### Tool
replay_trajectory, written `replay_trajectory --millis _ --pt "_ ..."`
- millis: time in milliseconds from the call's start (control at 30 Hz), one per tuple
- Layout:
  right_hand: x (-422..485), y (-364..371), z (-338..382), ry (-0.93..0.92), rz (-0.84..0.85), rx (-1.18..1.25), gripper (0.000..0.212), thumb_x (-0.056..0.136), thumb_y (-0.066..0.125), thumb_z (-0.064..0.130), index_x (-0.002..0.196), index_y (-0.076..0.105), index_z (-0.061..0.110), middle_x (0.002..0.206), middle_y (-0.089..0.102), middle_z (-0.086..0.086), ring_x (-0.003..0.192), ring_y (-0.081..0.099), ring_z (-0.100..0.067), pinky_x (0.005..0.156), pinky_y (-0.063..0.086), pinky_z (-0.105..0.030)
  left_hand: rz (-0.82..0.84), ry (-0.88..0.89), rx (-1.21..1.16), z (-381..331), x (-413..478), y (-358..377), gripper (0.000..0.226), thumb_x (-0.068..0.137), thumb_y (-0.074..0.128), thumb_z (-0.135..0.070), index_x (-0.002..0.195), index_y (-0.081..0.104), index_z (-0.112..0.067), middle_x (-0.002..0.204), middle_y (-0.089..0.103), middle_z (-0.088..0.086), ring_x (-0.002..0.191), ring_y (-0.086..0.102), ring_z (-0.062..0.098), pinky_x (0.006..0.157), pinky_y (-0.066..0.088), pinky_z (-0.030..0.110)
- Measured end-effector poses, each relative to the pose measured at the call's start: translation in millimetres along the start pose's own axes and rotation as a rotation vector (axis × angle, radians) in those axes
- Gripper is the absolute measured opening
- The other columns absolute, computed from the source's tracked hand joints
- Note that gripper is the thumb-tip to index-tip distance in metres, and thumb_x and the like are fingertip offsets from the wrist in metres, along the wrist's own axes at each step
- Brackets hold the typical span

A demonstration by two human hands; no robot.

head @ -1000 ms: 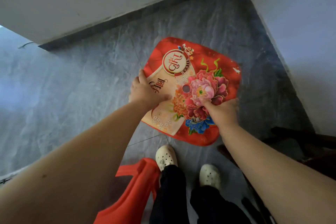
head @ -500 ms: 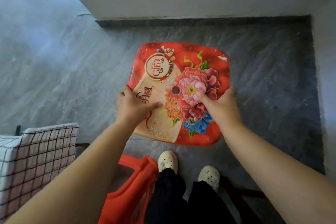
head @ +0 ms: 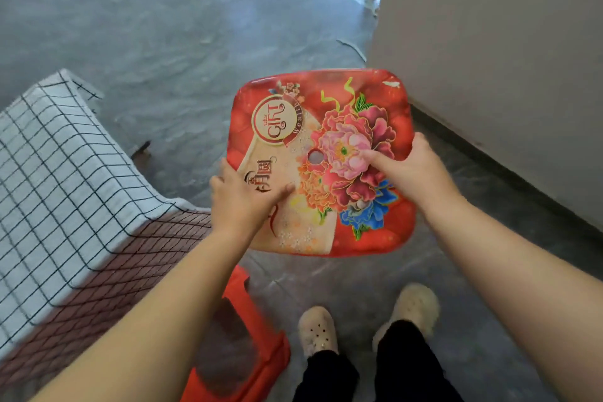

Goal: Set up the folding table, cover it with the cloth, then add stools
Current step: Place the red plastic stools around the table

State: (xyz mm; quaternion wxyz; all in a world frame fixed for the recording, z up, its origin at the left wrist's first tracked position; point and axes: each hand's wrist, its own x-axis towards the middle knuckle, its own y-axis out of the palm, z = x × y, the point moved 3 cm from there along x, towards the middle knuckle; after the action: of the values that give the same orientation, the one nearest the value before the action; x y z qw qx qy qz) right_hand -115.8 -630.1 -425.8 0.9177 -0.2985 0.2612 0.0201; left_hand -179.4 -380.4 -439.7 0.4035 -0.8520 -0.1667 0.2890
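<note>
soft daylight | glare top centre | motion blur | wide-angle edge distortion

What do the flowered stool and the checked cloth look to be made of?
The stool is likely moulded plastic, glossy red, with printed flowers, rounded corners and a round hole in the seat. The cloth seems to be thin fabric, matt white with black grid lines; it drapes and folds over an edge.

Two stools: flowered stool [head: 326,101], plain red stool [head: 248,352]. One checked cloth [head: 65,173]. Two hands: left hand [head: 241,199], right hand [head: 414,170]. Two shoes [head: 318,330].
</note>
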Motion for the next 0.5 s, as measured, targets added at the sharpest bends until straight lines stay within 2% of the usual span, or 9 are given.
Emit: replay_trajectory --millis 167,333,400,500 --pt "68.3 35.9 88.7 -0.143 0.131 -0.087 0.063 0.076 0.072 0.045 0.123 0.046 0.013 0.121 0.062 -0.005 0.112 0.057 -0.026 0.091 0.047 -0.04 -0.063 -0.215 -0.039 0.6 61.0 -30.9 0.119 0.049 0.082 -0.061 0.137 0.026 -0.004 0.131 0.042 0.023 0.125 0.038 0.037 0.099 0.037 0.045" --pt "129.0 86.2 161.1 -0.232 0.198 -0.199 0.06 0.073 0.073 0.045 0.118 0.048 0.014 0.116 0.063 -0.006 0.109 0.058 -0.028 0.086 0.047 -0.038 -0.169 -0.308 -0.121 9.6 126.3 -56.5 0.116 0.044 0.08 -0.065 0.133 0.031 -0.009 0.128 0.046 0.019 0.121 0.042 0.035 0.095 0.04 0.044" --pt "147.9 113.1 192.0 -0.267 0.209 -0.236 0.058 0.072 0.073 0.044 0.115 0.049 0.014 0.114 0.064 -0.007 0.107 0.058 -0.029 0.084 0.046 -0.038 -0.193 -0.343 -0.161 20.9 153.0 -70.6 0.113 0.045 0.08 -0.065 0.132 0.032 -0.011 0.128 0.046 0.017 0.121 0.042 0.034 0.097 0.04 0.044" --pt "167.3 161.0 235.2 -0.277 0.261 -0.266 0.057 0.072 0.073 0.045 0.114 0.052 0.014 0.113 0.065 -0.006 0.106 0.059 -0.028 0.087 0.048 -0.04 -0.216 -0.418 -0.175 42.9 188.7 -96.6 0.12 0.047 0.079 -0.065 0.139 0.025 -0.01 0.133 0.043 0.018 0.125 0.039 0.034 0.101 0.039 0.047"
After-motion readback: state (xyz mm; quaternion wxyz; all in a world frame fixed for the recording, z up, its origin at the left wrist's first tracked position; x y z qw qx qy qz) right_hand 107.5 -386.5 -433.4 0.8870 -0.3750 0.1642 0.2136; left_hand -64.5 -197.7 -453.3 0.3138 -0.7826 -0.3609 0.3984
